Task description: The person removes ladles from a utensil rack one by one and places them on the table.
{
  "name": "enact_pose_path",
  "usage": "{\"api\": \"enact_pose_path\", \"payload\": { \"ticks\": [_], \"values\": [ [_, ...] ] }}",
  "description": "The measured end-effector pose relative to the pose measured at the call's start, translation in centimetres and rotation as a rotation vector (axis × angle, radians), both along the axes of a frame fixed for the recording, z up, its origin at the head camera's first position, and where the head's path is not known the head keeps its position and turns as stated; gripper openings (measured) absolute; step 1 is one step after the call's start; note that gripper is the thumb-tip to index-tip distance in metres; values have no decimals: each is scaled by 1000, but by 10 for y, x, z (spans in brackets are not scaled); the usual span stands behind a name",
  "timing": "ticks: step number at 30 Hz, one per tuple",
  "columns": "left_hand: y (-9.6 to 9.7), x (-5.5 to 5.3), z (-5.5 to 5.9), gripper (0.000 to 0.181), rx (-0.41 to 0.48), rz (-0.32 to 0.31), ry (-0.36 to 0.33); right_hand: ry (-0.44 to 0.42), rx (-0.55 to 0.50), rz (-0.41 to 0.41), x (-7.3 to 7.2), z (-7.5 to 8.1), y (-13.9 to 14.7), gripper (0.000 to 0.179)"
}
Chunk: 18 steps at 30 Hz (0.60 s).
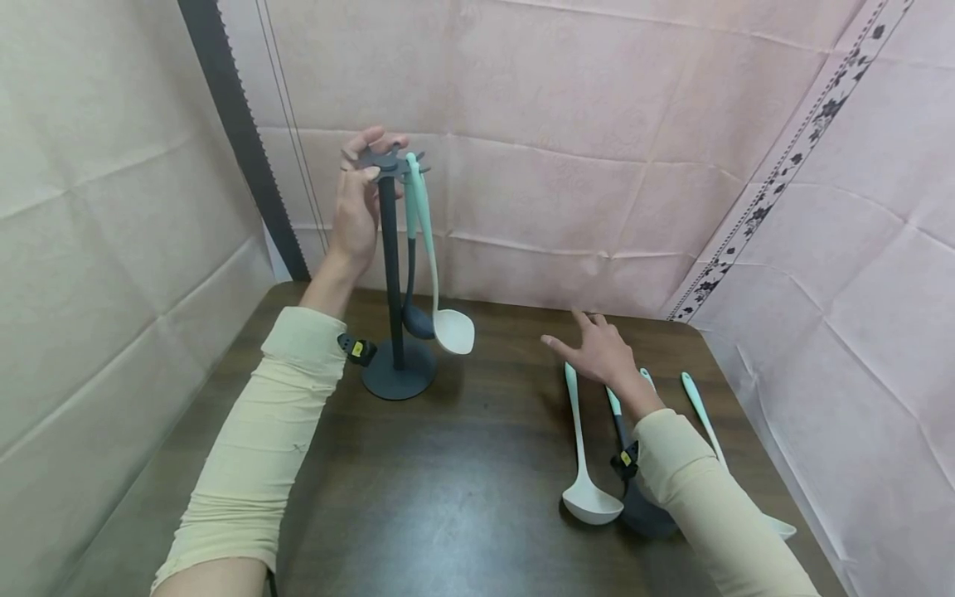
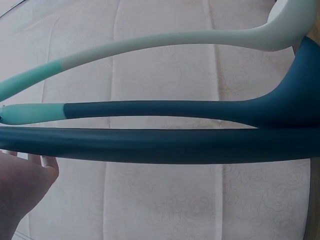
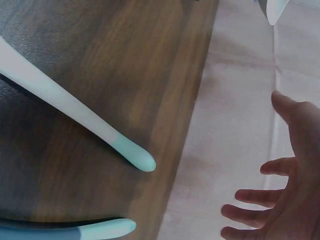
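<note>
My left hand (image 1: 358,203) grips the hooked top of a dark utensil stand (image 1: 391,274), with the thumb and fingers around its rim. From the hooks hang a white ladle (image 1: 453,332) with a mint handle and a dark blue ladle (image 1: 418,322); in the left wrist view, both run alongside the stand's pole (image 2: 165,145). Over the table at the right, my right hand (image 1: 600,352) is spread and holds nothing. Below it lies another white ladle (image 1: 592,502), its mint handle tip (image 3: 137,155) near the table's back edge.
Beside that ladle lies a dark blue utensil (image 1: 647,516), partly under the right forearm. Further right is a white utensil (image 1: 701,402), its middle hidden by the sleeve. Another mint handle tip (image 1: 647,377) shows between them. Cloth walls (image 1: 537,207) surround the wooden table (image 1: 448,464).
</note>
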<state>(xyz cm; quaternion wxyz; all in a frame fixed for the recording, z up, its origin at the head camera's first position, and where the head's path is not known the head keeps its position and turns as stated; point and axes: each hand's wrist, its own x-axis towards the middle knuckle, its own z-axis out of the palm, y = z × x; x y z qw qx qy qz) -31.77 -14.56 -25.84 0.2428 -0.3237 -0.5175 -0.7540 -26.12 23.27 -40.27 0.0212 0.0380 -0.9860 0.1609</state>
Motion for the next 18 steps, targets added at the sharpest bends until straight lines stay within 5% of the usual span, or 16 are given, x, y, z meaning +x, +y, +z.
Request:
{"api": "enact_pose_path", "payload": {
  "ticks": [7,18],
  "values": [
    [0,1,0,49,10,-5,-10,110,17,57,2,8,-3,102],
    [1,3,2,49,26,-32,-37,122,30,66,1,5,0,110]
  ]
}}
